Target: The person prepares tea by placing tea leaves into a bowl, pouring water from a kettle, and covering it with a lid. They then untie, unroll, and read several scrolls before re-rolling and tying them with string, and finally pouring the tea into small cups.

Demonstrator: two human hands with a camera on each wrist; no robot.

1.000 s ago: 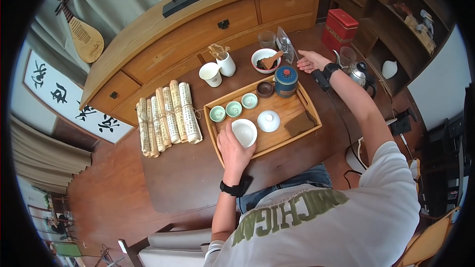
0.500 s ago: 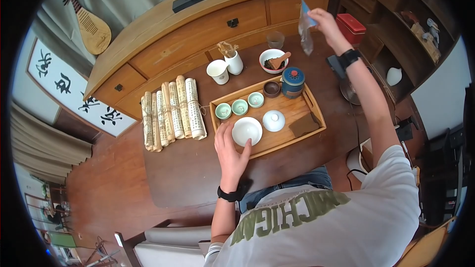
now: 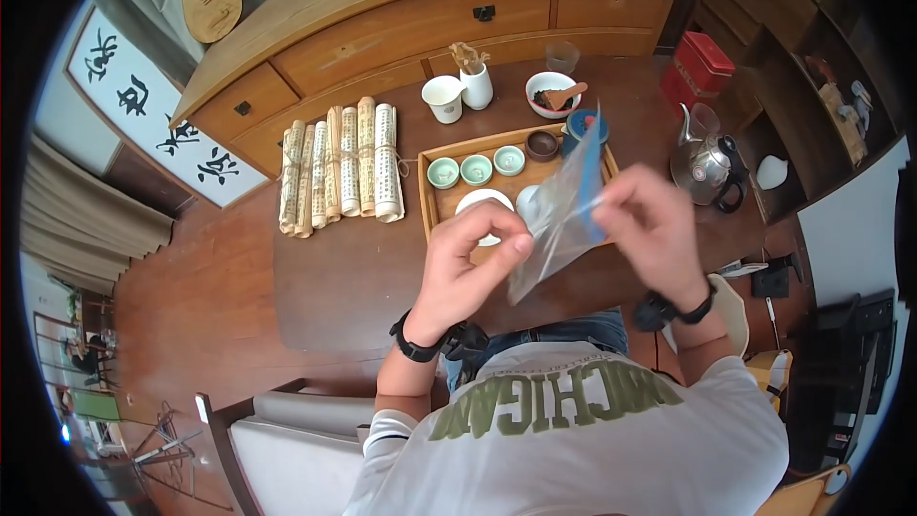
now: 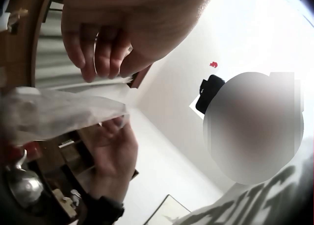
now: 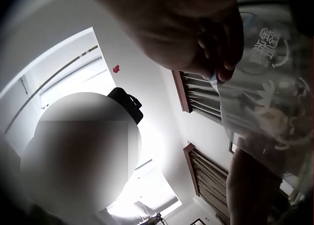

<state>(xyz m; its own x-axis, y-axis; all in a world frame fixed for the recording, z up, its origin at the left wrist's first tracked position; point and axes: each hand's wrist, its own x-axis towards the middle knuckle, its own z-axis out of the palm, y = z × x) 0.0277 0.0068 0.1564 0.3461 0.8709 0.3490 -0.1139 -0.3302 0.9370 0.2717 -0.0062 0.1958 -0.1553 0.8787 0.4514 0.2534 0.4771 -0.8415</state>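
Observation:
My right hand point(image 3: 659, 229) pinches a clear plastic zip bag point(image 3: 564, 220) by its blue-banded edge, above the tray's front right. White print shows on the bag point(image 5: 267, 87) in the right wrist view. My left hand point(image 3: 468, 268) is at the bag's other side, fingers loosely curved and thumb apart from them. In the left wrist view those fingers point(image 4: 88, 63) hang just above the bag point(image 4: 64, 112). Below, a white bowl point(image 3: 482, 199) on the wooden tray point(image 3: 425, 201) is partly covered by my left hand. The bag overlaps the white lid and the blue canister point(image 3: 576, 124).
Three pale green cups point(image 3: 476, 169) and a brown cup point(image 3: 542, 145) line the tray's back. Behind stand a white pitcher point(image 3: 443, 98), a tool holder point(image 3: 478, 88) and a bowl with a wooden scoop point(image 3: 564, 94). Scrolls point(image 3: 344, 162) lie left; a steel kettle point(image 3: 702, 167) stands right.
My right hand took hold of the bag at the back of the table, lifted it and brought it forward over the tray. My left hand has let go of the white bowl and risen beside the bag.

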